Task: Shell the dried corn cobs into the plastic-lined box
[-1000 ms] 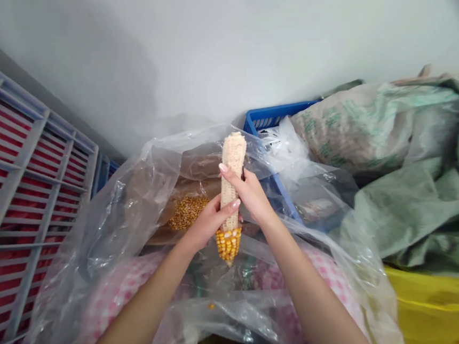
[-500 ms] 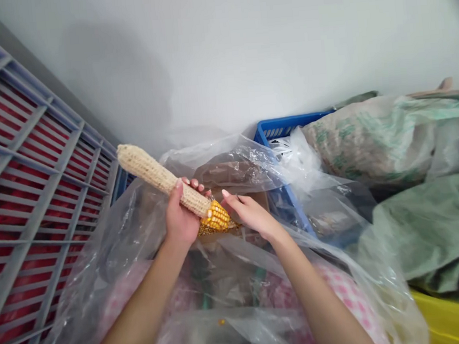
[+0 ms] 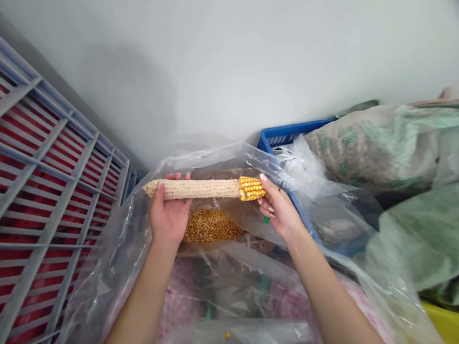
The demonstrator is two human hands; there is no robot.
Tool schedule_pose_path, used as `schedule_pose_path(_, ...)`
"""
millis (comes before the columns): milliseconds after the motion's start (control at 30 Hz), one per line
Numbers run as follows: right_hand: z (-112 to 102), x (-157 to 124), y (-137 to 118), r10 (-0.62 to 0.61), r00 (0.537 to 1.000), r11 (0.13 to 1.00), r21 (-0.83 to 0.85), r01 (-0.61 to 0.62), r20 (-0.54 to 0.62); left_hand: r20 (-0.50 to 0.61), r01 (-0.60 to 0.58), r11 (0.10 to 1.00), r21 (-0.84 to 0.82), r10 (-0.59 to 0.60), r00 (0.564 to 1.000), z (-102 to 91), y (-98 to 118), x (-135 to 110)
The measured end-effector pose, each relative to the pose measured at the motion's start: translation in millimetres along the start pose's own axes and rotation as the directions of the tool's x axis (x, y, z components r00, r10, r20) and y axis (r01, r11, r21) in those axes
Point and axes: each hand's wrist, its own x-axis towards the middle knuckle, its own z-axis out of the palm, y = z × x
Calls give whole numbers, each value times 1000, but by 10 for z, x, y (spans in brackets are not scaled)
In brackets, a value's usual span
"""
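A long corn cob (image 3: pixel 202 189) lies nearly level between my two hands. Most of its length is bare and pale; yellow kernels (image 3: pixel 251 188) cover only the right end. My left hand (image 3: pixel 169 212) grips the bare left part, thumb in front and fingers behind. At the kernel end, my right hand (image 3: pixel 279 205) is closed on the tip. A small green piece (image 3: pixel 266 219) shows under its fingers and a thin dark tip above; what this object is I cannot make out. Below the cob, loose corn kernels (image 3: pixel 210 226) lie heaped in a clear plastic bag (image 3: pixel 116 257).
On the left rises a slatted grey plastic crate (image 3: pixel 32 168) with red behind its slats. A blue basket (image 3: pixel 264 139) stands to the right, beside a printed sack (image 3: pixel 363 144) and green sheeting (image 3: pixel 436 234). A pale wall (image 3: pixel 220 60) closes off the back.
The cob has swung from slanting to nearly level. My left hand has shifted toward its bare end, and my right hand has moved right and now grips the kernel tip. The kernel heap is more exposed.
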Motion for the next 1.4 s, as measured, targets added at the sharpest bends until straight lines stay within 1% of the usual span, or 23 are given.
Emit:
schedule_pose_path(67, 3, 11, -18, -58, 995, 981, 181, 71, -80, 72, 104, 988, 112, -112, 991, -17, -27, -29)
schedule_pose_path(133, -5, 23, -43, -107, 985, 938, 316, 145, -136, 183, 200, 946, 256, -251, 951, -25, -53, -82)
schedule_pose_path(167, -17, 29, -60, -124, 981, 921, 351, 171, -152, 237, 241, 913, 329, -327, 915, -28, -56, -111)
schedule_pose_path(233, -58, 46, -102, -151, 971, 905, 370, 210, -183, 321, 297, 833, 466, -472, 821, -37, -34, -158)
schedule_pose_path(300, -108, 64, -143, -172, 954, 901, 354, 252, -244, 389, 333, 743, 581, -612, 688, -47, 26, -177)
schedule_pose_path(367, -147, 82, -169, -191, 925, 902, 313, 298, -330, 447, 364, 652, 665, -738, 505, -47, 93, -173)
schedule_pose_path(400, -156, 88, -173, -200, 909, 903, 290, 316, -366, 462, 369, 603, 707, -789, 405, -38, 114, -170)
schedule_pose_path(433, -156, 91, -168, -209, 896, 906, 268, 328, -392, 458, 357, 554, 752, -829, 321, -23, 117, -172)
schedule_pose_path(467, -146, 90, -157, -218, 887, 909, 247, 337, -407, 434, 325, 508, 797, -858, 276, -2, 99, -183)
schedule_pose_path(500, -127, 85, -138, -221, 887, 915, 229, 333, -407, 399, 282, 476, 833, -870, 291, 25, 56, -205)
schedule_pose_path(533, -102, 78, -114, -216, 893, 925, 209, 317, -395, 360, 248, 454, 856, -867, 345, 55, -10, -239)
schedule_pose_path(567, -72, 67, -86, -209, 901, 938, 182, 294, -380, 323, 231, 446, 865, -847, 423, 85, -96, -282)
schedule_pose_path(600, -40, 54, -55, -206, 908, 951, 142, 273, -365, 293, 242, 470, 849, -800, 523, 114, -196, -330)
schedule_pose_path(667, 19, 25, 6, -223, 916, 969, 26, 245, -333, 243, 334, 504, 797, -773, 587, 157, -406, -422)
schedule_pose_path(733, 63, -9, 57, -264, 921, 963, -129, 236, -286, 194, 377, 524, 764, -743, 640, 171, -586, -478)
schedule_pose_path(800, 93, -47, 88, -300, 928, 928, -291, 231, -221, 130, 393, 530, 752, -704, 699, 157, -707, -492)
schedule_pose_path(867, 116, -85, 98, -341, 927, 867, -433, 246, -155, 75, 397, 519, 757, -672, 737, 128, -771, -484)
schedule_pose_path(933, 137, -117, 93, -382, 918, 809, -518, 277, -105, 57, 390, 511, 766, -658, 751, 106, -795, -482)
schedule_pose_path(1000, 154, -137, 81, -396, 914, 788, -541, 292, -84, 66, 391, 531, 752, -651, 756, 102, -804, -501)
schedule_pose_path(1167, 162, -130, 68, -395, 913, 793, -538, 286, -97, 51, 455, 604, 655, -636, 770, 140, -864, -608)
schedule_pose_path(1267, 141, -103, 73, -383, 918, 818, -499, 287, -100, 78, 464, 642, 610, -632, 771, 161, -907, -656)
schedule_pose_path(1333, 121, -82, 77, -363, 926, 841, -464, 279, -101, 78, 496, 650, 576, -648, 758, 176, -906, -668)
schedule_pose_path(1400, 104, -67, 82, -340, 935, 858, -440, 267, -97, 77, 555, 642, 529, -688, 722, 191, -882, -662)
